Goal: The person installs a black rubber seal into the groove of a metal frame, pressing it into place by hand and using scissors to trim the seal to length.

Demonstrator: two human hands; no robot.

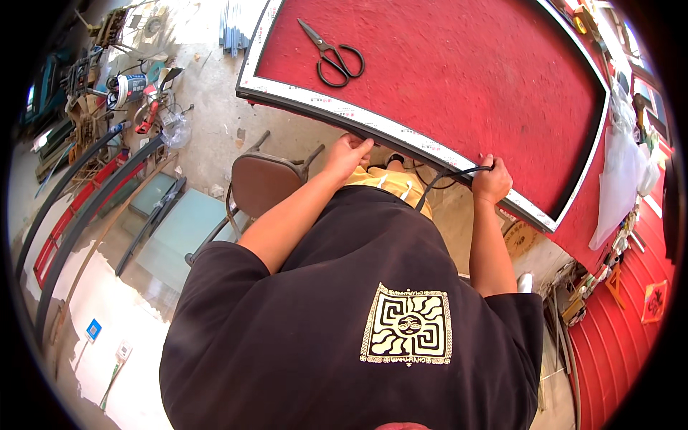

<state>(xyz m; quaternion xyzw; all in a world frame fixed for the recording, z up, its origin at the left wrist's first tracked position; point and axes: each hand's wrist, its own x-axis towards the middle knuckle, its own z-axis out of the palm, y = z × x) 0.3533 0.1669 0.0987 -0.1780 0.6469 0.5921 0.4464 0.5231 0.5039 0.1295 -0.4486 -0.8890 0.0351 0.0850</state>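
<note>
Head view shows a big red felt-covered desk (pixel 466 79) with a white-edged dark frame (pixel 401 132) along its near side; its far corners are cut off by the picture rim. The left hand (pixel 349 154) presses on the frame edge, fingers curled over it, tips hidden. The right hand (pixel 492 179) is closed around a thin black rubber strip (pixel 437 183), whose lower end disappears behind the black shirt. Black scissors (pixel 333 56) lie apart on the felt.
</note>
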